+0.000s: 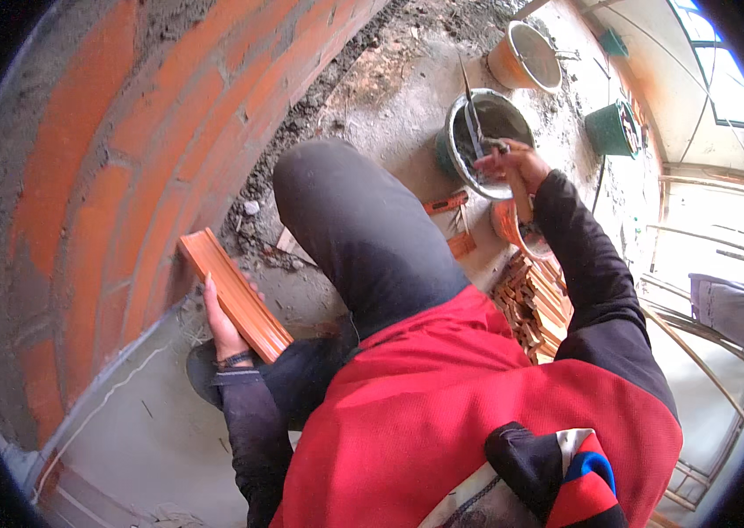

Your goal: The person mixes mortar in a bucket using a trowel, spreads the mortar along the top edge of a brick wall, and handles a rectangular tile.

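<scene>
My left hand (224, 321) is wrapped round a long orange grooved clay brick (235, 295), held tilted beside the brick wall (139, 229). The fingers on its far side are mostly hidden. On the right, my right hand (517, 165) grips a trowel (473, 119) by its wooden handle. Its thin blade points away from me, over a dark green bucket (444, 157) of grey mortar. Below that bucket sits a smaller orange bucket (505, 220), partly covered by my right forearm.
A stack of thin orange bricks (526, 304) lies beside my right side. An orange spirit level (445, 204) rests near my knee. Farther off stand a tan bucket (513, 66) and a green bucket (605, 130). Poles (697, 348) lie at the right. Mortar rubble (253, 189) lines the wall's foot.
</scene>
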Demonstrator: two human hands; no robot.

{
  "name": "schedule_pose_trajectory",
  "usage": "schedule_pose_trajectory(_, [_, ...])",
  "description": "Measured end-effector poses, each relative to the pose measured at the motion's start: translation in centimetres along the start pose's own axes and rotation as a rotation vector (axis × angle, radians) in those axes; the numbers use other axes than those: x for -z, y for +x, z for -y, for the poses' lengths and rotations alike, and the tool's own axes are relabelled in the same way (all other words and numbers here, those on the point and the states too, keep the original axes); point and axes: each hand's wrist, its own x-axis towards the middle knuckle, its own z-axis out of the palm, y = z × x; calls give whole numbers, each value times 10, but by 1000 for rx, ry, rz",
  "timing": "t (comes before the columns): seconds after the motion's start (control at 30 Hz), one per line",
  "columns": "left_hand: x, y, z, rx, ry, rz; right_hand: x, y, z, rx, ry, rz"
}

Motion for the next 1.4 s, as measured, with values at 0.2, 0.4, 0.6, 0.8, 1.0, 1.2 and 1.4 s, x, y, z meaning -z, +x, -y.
schedule_pose_trajectory(0.2, [15,-8,11,110,54,-56,81,-3,55,71,63,-425])
schedule_pose_trajectory(0.4, [3,-13,7,92,157,-37,52,-1,118,142,-210,-524])
schedule_pose_trajectory(0.6, [-8,-9,4,95,177,-24,40,15,121,244,-151,-452])
schedule_pose_trajectory(0.8, [-4,-7,3,79,148,-19,-5,27,107,244,94,-326])
schedule_pose_trajectory(1.0, [-9,-8,6,81,164,-80,-51,62,112,168,484,-460])
schedule_pose_trajectory(1.2, [-5,-9,8,70,158,-89,-112,78,116,380,511,-342])
schedule_pose_trajectory(1.4, [-7,-3,11,118,167,-149,-97,123,134,411,-40,-230])
